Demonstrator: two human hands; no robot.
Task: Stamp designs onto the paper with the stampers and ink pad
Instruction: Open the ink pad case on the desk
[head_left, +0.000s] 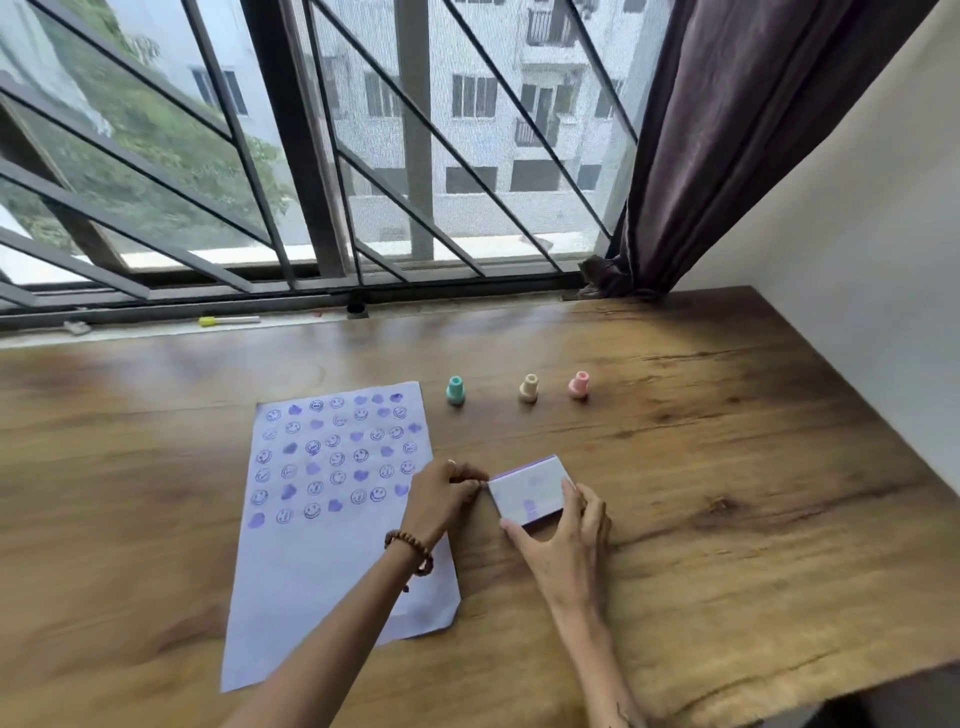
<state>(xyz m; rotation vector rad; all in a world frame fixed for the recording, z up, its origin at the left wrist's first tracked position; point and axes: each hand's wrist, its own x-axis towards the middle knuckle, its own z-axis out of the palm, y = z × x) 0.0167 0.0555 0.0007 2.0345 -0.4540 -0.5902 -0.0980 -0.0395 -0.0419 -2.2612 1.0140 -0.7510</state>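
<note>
A white paper (332, 551) lies on the wooden table, its upper half filled with several rows of purple smiley and heart stamps. To its right sits the ink pad (530, 491), a small white box with its lid shut and purple smudges on top. My left hand (444, 493) pinches the box's left corner. My right hand (566, 535) grips its right and front sides with spread fingers. Three stampers stand upright in a row behind: teal (455, 391), cream (529, 388), pink (578, 385).
The wooden table (727, 467) runs to a window with bars at the back and a white wall at right. A dark curtain (701, 156) hangs at the back right corner. A yellow-capped marker (228, 320) lies on the sill.
</note>
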